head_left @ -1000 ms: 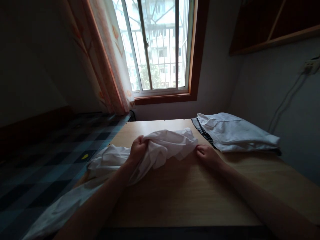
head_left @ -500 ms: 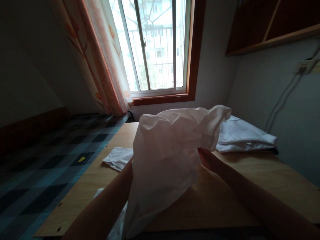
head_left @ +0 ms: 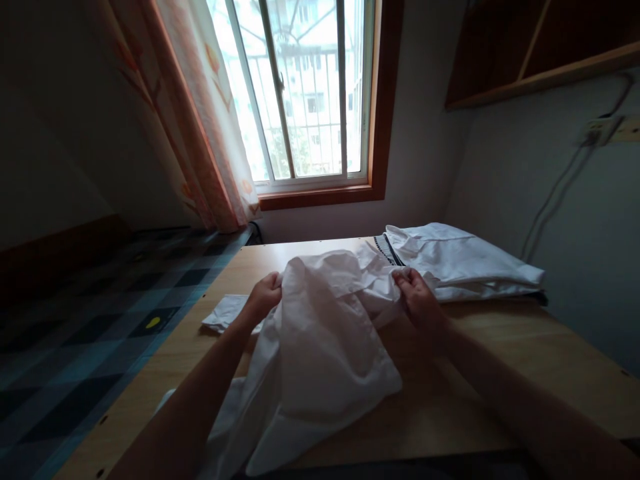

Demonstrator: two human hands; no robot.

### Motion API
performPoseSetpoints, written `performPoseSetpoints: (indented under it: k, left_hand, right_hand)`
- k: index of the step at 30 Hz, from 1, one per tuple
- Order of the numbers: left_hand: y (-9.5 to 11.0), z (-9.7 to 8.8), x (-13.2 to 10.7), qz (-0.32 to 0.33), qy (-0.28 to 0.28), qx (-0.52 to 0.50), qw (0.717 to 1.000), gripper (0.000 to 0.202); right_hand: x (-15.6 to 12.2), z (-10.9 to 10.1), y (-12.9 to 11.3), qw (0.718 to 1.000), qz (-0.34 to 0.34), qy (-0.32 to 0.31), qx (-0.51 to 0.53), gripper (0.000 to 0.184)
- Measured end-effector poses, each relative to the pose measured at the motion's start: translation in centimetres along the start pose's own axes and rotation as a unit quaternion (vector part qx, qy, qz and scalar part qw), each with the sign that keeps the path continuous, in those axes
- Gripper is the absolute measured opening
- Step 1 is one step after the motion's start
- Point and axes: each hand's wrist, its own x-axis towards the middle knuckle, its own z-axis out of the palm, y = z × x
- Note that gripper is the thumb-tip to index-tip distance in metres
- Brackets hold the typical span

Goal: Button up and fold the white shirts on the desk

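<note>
A white shirt lies crumpled across the near part of the wooden desk, its lower end spilling over the front edge. The left hand has its grip closed on the shirt's upper left edge; the right hand pinches the upper right edge. Just beyond them sits a folded pile of white clothes, with the window and curtain behind.

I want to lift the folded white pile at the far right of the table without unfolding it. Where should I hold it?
Probably slide a hand under the folded white pile from its near long edge, which faces bare wooden table. Lying flat and loose, it would likely unfold if pinched by a corner.
</note>
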Motion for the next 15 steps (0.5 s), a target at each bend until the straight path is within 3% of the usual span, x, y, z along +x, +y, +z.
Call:
performPoseSetpoints:
  k: [3,6,11,13,15]
  left_hand:
    - [-0.8,-2.7,0.5,0.009,-0.002,0.069,0.998,0.040]
    - [-0.8,-5.9,0.5,-0.017,-0.088,0.031,0.996,0.045]
    - [-0.9,-11.2,0.1,-0.123,-0.216,0.001,0.969,0.053]
    - [-1.5,-13.0,0.8,-0.104,-0.218,0.038,0.970,0.050]
    - [-2.2,-14.3,2.0,-0.073,-0.152,0.117,0.979,0.044]
  right_hand:
    - [0.9,-2.1,-2.6,0.997,-0.042,0.052,-0.047,0.037]
    - [2.1,-6.2,-6.4,0.981,-0.098,0.030,-0.163,0.034]
    - [3.6,-12.6,-13.7,0.882,-0.214,0.051,-0.417,0.029]
    - [4.2,-13.3,-16.0,0.844,-0.242,0.040,-0.478,0.028]
    - [5.0,-12.8,-17.4,0.814,-0.265,0.043,-0.516,0.028]
